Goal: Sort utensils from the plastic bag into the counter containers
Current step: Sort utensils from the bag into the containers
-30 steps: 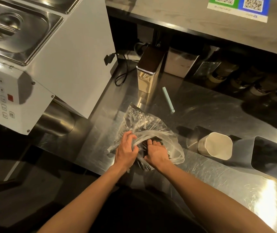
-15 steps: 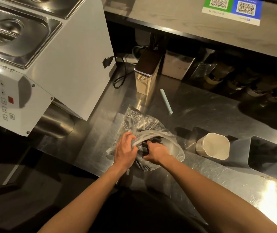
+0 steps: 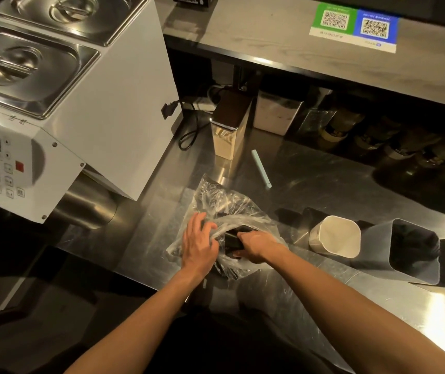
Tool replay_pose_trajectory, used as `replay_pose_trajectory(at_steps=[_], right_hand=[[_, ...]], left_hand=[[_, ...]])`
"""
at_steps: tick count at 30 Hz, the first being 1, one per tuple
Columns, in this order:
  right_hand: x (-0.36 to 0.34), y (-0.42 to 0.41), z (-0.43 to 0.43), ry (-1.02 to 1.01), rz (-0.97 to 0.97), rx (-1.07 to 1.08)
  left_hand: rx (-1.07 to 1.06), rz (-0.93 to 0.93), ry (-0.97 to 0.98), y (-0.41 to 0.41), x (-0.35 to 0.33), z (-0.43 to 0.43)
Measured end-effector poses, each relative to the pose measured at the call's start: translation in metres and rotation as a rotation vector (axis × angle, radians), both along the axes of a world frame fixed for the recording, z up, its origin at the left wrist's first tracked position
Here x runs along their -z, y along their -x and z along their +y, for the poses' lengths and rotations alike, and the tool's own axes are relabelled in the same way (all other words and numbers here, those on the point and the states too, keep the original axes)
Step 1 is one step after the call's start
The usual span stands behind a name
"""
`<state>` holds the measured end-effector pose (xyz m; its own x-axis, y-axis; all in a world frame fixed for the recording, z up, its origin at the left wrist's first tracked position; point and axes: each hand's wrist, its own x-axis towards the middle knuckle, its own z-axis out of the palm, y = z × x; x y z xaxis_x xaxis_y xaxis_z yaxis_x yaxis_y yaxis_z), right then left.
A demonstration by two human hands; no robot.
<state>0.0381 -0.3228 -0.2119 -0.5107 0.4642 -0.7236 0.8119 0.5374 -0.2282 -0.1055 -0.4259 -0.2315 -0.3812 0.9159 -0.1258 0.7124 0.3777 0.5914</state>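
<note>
Hands at work, lower centre of frame.
Left hand (image 3: 198, 244) grips the rim of the clear plastic bag (image 3: 216, 203); right hand (image 3: 256, 247) is curled round a dark bundle of utensils (image 3: 232, 240) inside it. Right of the bag sit a white container (image 3: 336, 237) and a grey container (image 3: 377, 247) on the steel counter (image 3: 323, 190).

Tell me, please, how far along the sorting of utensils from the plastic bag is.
Done: nothing that shows; the white container looks empty, and the grey container is too dark inside to tell. In hand: the left hand holds the plastic bag open while the right hand grips a dark bundle of utensils inside it. Left: lifting them out and sorting them into the containers.
</note>
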Motion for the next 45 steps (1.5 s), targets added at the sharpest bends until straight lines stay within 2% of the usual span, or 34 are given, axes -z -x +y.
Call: replay_pose_trajectory(at_steps=[7,11,17,26,31,34,37,39,40,42,44,45], right_hand=[[-0.012,-0.013,0.0,-0.118,-0.046,-0.086],[-0.025,-0.028,0.006,-0.123,-0.06,-0.043],[-0.044,-0.071,0.021,0.097,0.066,0.145],[-0.05,-0.134,0.031,0.567,0.291,0.568],[-0.054,-0.167,0.032,0.684,0.399,0.667],[-0.066,-0.18,0.031,0.756,0.485,0.738],[-0.077,-0.191,0.028,0.803,0.594,0.755],[-0.08,-0.199,0.027,0.865,0.7,0.779],[-0.082,-0.203,0.026,0.902,0.755,0.795],[-0.085,-0.211,0.027,0.954,0.83,0.809],[-0.089,-0.217,0.027,0.999,0.865,0.821],[-0.091,-0.221,0.027,1.016,0.876,0.83]], left_hand=[[0.072,-0.04,0.045,-0.007,-0.008,0.007],[0.065,0.002,0.042,-0.014,-0.009,0.015],[0.035,0.015,0.018,-0.03,-0.017,0.023],[-0.026,-0.066,0.046,-0.055,-0.034,0.044],[-0.034,-0.128,0.029,-0.067,-0.037,0.055],[-0.038,-0.193,-0.089,-0.08,-0.042,0.06],[-0.075,-0.232,-0.316,-0.106,-0.056,0.065],[-0.145,-0.338,-0.405,-0.129,-0.07,0.068],[-0.185,-0.458,-0.397,-0.141,-0.076,0.07],[-0.22,-0.854,-0.261,-0.165,-0.09,0.077],[-0.148,-1.264,-0.082,-0.19,-0.102,0.084],[-0.105,-1.398,0.013,-0.201,-0.107,0.087]])
